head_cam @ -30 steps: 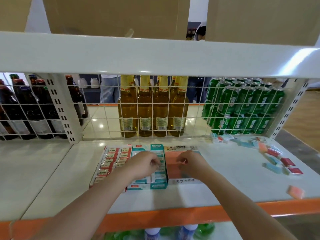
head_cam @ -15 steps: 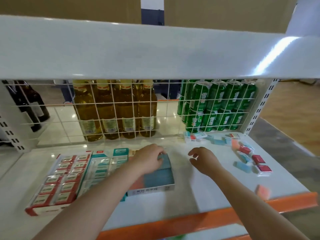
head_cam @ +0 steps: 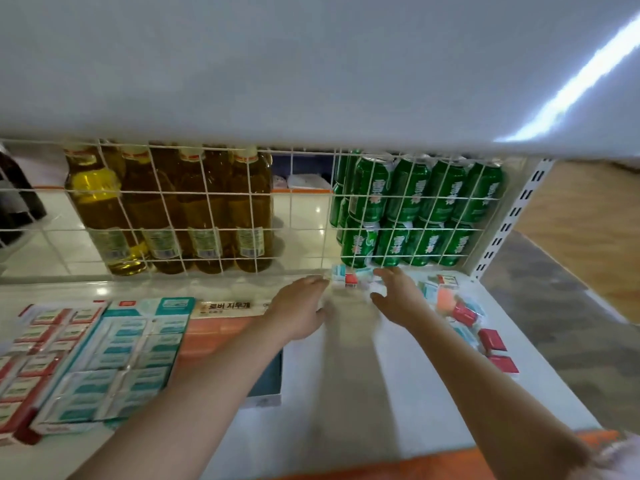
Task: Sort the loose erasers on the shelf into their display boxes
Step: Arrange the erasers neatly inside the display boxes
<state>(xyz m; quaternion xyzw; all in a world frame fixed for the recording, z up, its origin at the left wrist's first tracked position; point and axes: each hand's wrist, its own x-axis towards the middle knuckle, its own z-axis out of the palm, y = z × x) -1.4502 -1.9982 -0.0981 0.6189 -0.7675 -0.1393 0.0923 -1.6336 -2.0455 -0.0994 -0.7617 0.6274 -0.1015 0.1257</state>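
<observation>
- Head view: since the earlier frame both hands have left the display boxes and reached toward the back of the shelf (head_cam: 398, 382), up against the wire grid (head_cam: 221, 230).
- The left hand (head_cam: 300, 308) is loose-fingered and holds nothing; its fingertips sit just short of a small cluster of erasers (head_cam: 348, 277) lying at the foot of the grid.
- The right hand (head_cam: 398, 299) is spread, also empty, its fingers beside the same cluster on the far side.
- So the cluster lies ahead of and between the two hands; the left fingertips look slightly nearer. The erasers' long axis is too blurred to tell.
- More loose erasers (head_cam: 464, 313) lie scattered to the right of the right hand.
- The boxes (head_cam: 138, 355) sit left of and behind the left hand, partly filled, so sorting looks well short of finished.
</observation>
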